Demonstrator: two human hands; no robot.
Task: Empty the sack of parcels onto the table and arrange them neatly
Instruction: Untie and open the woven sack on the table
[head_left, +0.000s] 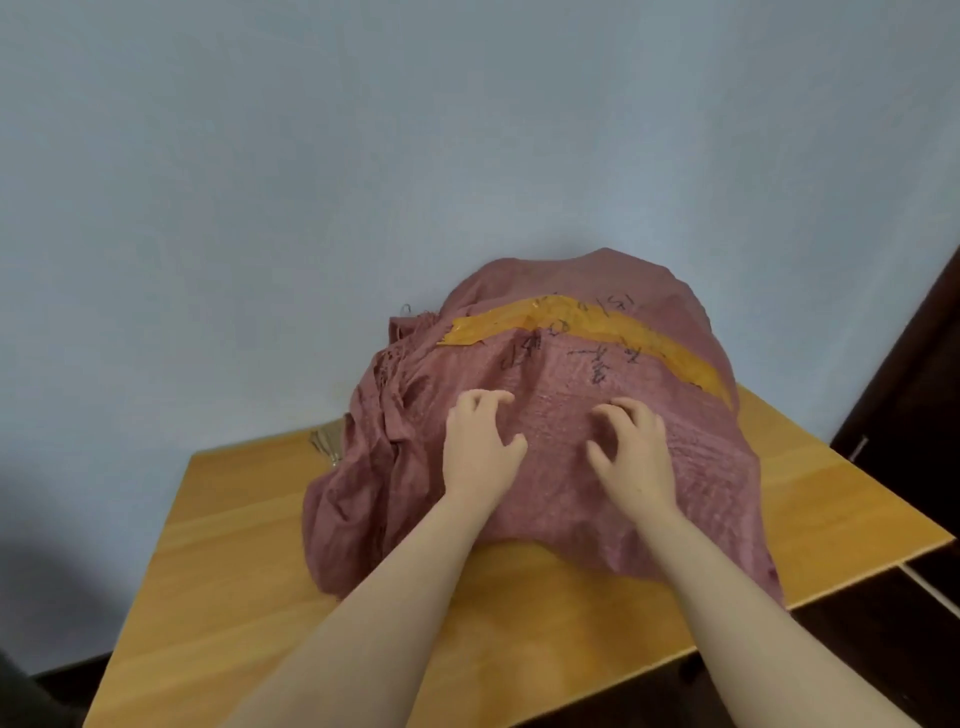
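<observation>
So the bulging pink sack sits mid-table, parcels still inside, and the left hand and right hand both dig curled fingers into its near side, probably bunching cloth to tip it.

We cannot see inside the sack, and its handwriting is too blurred to read. The table runs off the near edge.
</observation>
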